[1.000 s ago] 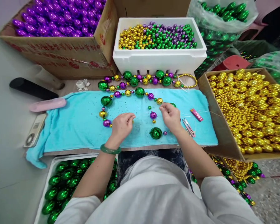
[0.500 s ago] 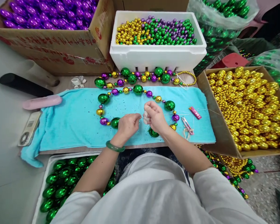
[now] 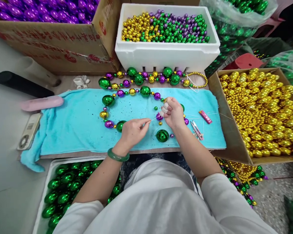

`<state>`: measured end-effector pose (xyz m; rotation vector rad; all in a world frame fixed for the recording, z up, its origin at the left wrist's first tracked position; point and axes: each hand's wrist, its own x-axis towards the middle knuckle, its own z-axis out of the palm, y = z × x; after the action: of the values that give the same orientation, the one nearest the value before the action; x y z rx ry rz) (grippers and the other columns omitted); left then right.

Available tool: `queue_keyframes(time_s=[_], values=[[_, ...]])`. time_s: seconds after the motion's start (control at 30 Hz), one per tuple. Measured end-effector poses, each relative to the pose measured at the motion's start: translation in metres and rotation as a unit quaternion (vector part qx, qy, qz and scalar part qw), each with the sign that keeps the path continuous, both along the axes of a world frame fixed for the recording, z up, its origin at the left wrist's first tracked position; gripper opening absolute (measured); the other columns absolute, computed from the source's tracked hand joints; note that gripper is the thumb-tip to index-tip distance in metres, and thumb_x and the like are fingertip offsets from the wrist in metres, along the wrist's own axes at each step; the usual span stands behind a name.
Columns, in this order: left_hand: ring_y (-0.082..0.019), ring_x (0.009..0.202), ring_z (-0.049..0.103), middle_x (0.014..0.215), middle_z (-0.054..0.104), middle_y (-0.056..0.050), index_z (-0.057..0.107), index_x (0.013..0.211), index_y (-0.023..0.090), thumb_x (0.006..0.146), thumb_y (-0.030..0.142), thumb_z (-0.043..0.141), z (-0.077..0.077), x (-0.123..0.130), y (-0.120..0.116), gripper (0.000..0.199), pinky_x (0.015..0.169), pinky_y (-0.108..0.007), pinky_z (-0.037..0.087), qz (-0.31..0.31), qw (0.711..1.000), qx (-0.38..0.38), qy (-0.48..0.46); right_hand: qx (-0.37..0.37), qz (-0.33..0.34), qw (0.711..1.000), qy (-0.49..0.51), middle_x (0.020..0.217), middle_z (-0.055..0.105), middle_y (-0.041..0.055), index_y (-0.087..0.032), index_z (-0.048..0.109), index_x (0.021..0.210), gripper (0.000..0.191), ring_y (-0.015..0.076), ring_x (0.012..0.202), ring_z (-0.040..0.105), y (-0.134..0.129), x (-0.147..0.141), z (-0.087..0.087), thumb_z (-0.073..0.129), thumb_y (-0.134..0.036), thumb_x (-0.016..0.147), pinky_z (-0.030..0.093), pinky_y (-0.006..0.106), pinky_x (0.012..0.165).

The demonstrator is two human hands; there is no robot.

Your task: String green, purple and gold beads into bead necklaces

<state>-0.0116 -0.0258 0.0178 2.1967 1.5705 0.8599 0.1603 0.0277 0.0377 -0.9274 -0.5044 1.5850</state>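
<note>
My left hand (image 3: pixel 134 131), with a green bangle on its wrist, pinches a thin clear string (image 3: pixel 155 118). The string runs taut to my right hand (image 3: pixel 173 112), whose wrapped fingertips are closed on it. Around my hands on the turquoise towel (image 3: pixel 70 130) lies a loop of green, purple and gold beads (image 3: pixel 108 100). Beside and below my right hand are a purple bead (image 3: pixel 158 116), a small gold bead (image 3: pixel 160 123) and a large green bead (image 3: pixel 162 136). My right hand hides part of the loop's right side.
Small scissors (image 3: pixel 196 130) and a pink packet (image 3: pixel 205 117) lie to the right. A finished-looking bead strand (image 3: pixel 138 79) lies behind the towel. A white foam box (image 3: pixel 166 55), a purple-bead carton (image 3: pixel 63 42) and a gold-bead carton (image 3: pixel 230 133) surround the table. A pink case (image 3: pixel 42 103) lies left.
My right hand has moved right and away from my left, drawing the string out between them. Beads at the loop's lower right have shifted, and several now show between my hands.
</note>
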Motion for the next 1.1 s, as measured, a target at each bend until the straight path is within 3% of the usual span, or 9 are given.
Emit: queue_keyframes(time_s=[0.17,0.27,0.37,0.47,0.57,0.73,0.97,1.1], values=[[-0.018,0.063,0.063,0.068,0.072,-0.002,0.079,0.087,0.026,0.084,0.026,0.062,0.007,0.005,-0.001,0.018,0.062,-0.027,0.045,0.014,0.999,-0.013,-0.042,0.016,0.001,1.000,0.021,0.050,0.015,-0.0111,-0.023,0.031,0.070,0.041,0.0072,0.041,0.015,-0.005,0.000,0.008,0.068,-0.036,0.084,0.019,0.020,0.040],[-0.016,0.064,0.060,0.072,0.069,-0.003,0.076,0.079,0.023,0.083,0.025,0.061,0.011,0.006,0.003,0.015,0.059,-0.026,0.044,0.005,0.988,-0.059,-0.142,0.024,-0.001,0.999,0.026,0.051,0.016,-0.0104,-0.023,0.031,0.069,0.043,0.0079,0.042,0.018,-0.007,-0.002,0.012,0.068,-0.037,0.084,0.024,0.021,0.041],[-0.015,0.066,0.060,0.079,0.068,-0.005,0.071,0.075,0.019,0.080,0.030,0.063,0.015,0.008,0.006,0.014,0.054,-0.024,0.046,-0.007,0.943,-0.159,-0.291,0.024,-0.001,0.999,0.025,0.052,0.016,-0.0099,-0.023,0.029,0.068,0.044,0.0082,0.043,0.022,-0.010,-0.004,0.016,0.066,-0.039,0.085,0.029,0.021,0.044],[-0.013,0.055,0.056,0.064,0.063,-0.003,0.069,0.076,0.017,0.077,0.035,0.067,0.019,0.010,0.006,0.018,0.049,-0.024,0.045,0.005,0.889,-0.261,-0.376,0.025,-0.002,0.999,0.035,0.052,0.017,-0.0099,-0.023,0.030,0.069,0.043,0.0081,0.043,0.023,-0.013,-0.007,0.021,0.066,-0.037,0.086,0.032,0.021,0.045],[-0.010,0.046,0.046,0.051,0.053,0.002,0.069,0.075,0.016,0.073,0.035,0.070,0.023,0.012,0.004,0.019,0.044,-0.021,0.037,0.019,0.877,-0.282,-0.388,0.016,-0.010,0.999,0.032,0.052,0.019,-0.0101,-0.024,0.031,0.071,0.040,0.0083,0.043,0.024,-0.015,-0.009,0.027,0.065,-0.037,0.087,0.033,0.021,0.045],[-0.007,0.047,0.037,0.052,0.050,0.003,0.072,0.076,0.015,0.072,0.036,0.069,0.028,0.012,0.002,0.022,0.044,-0.021,0.028,0.026,0.885,-0.283,-0.369,0.014,-0.011,0.999,0.040,0.052,0.021,-0.0102,-0.023,0.031,0.070,0.040,0.0078,0.044,0.025,-0.016,-0.009,0.032,0.066,-0.035,0.087,0.033,0.021,0.045],[-0.009,0.049,0.041,0.049,0.046,0.004,0.074,0.078,0.015,0.075,0.037,0.064,0.028,0.010,0.003,0.025,0.048,-0.022,0.033,0.003,0.871,-0.334,-0.361,0.019,-0.020,0.997,0.072,0.051,0.021,-0.0105,-0.023,0.031,0.071,0.039,0.0077,0.042,0.025,-0.015,-0.008,0.031,0.065,-0.031,0.088,0.032,0.021,0.045],[-0.007,0.045,0.034,0.050,0.046,0.004,0.075,0.085,0.014,0.077,0.043,0.065,0.026,0.016,0.002,0.032,0.045,-0.022,0.027,-0.006,0.871,-0.337,-0.358,0.026,-0.015,0.997,0.074,0.050,0.021,-0.0107,-0.023,0.032,0.071,0.038,0.0078,0.043,0.024,-0.016,-0.009,0.034,0.065,-0.031,0.088,0.031,0.021,0.045]])
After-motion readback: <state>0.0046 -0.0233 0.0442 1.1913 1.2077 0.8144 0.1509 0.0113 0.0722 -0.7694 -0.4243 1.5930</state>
